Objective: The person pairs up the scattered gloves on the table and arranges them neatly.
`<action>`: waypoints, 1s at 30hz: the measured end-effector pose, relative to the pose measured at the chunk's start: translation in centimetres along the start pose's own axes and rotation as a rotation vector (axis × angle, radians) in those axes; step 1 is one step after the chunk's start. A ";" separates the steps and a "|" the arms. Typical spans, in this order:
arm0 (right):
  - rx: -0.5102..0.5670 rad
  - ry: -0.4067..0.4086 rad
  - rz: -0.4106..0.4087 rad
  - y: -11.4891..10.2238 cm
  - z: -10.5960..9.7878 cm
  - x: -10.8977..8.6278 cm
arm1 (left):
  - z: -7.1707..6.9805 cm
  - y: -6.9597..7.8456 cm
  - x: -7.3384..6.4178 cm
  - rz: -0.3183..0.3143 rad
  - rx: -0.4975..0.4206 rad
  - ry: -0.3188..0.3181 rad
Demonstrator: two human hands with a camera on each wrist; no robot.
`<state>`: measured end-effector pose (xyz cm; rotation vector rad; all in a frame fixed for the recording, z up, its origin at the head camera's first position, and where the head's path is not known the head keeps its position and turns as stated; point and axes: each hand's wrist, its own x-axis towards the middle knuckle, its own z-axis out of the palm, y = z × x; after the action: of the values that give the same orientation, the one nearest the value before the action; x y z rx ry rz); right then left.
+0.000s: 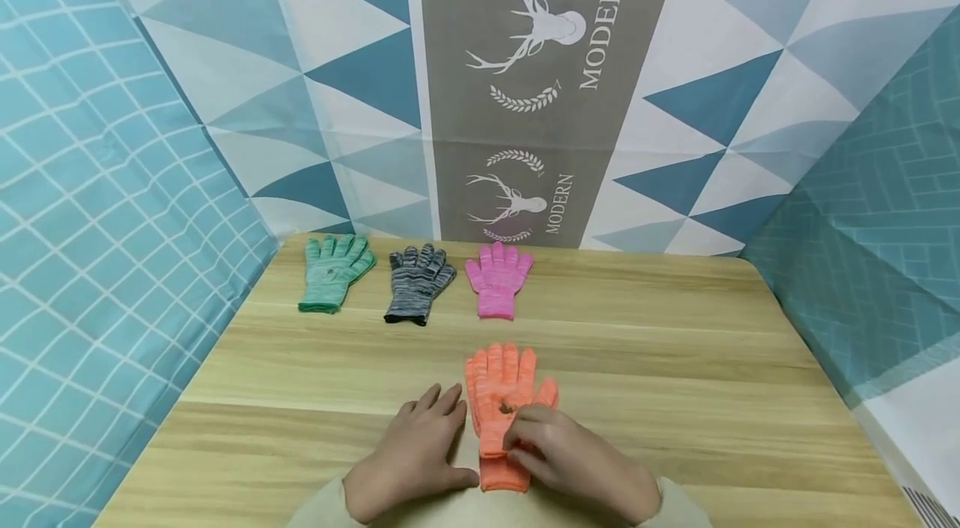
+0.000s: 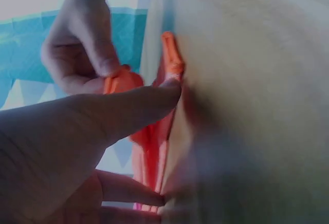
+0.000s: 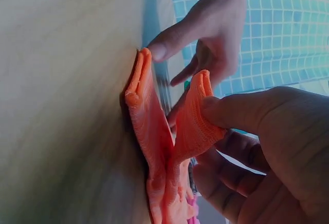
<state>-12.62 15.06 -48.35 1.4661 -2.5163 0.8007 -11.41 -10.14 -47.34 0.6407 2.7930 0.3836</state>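
Two orange knitted gloves lie stacked near the front of the table, fingers pointing away from me. My right hand [image 1: 573,457] pinches the cuff of the upper orange glove [image 3: 193,124] between thumb and fingers. That cuff is lifted off the lower orange glove [image 3: 146,121], which lies flat on the table. A brownish mark shows on the back of the upper glove. On the left side of the pair, my left hand [image 1: 416,449] rests with its fingers extended on the tabletop. Its thumb [image 2: 164,98] reaches the lower glove's cuff edge.
Along the back of the wooden table [image 1: 675,345] lie a green glove [image 1: 330,271], a grey-black glove [image 1: 417,282] and a pink glove [image 1: 498,280]. Behind them hangs a patterned cloth [image 1: 517,95]. Blue tiled-print sheets border the table's left and right.
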 end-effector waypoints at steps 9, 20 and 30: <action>0.085 -0.203 0.146 -0.3 0.6 -0.4 | 0.5 0.6 0.3 -0.037 0.034 0.015; 0.074 -0.134 0.177 0.8 1.1 0.3 | 0.6 0.5 0.7 -0.036 -0.011 0.043; 0.025 -0.094 0.131 0.2 0.3 0.4 | 0.8 1.0 0.7 -0.068 0.033 0.071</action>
<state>-12.90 14.72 -48.52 1.3896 -2.7051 0.8039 -11.38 -8.77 -47.86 0.5483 2.8857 0.3548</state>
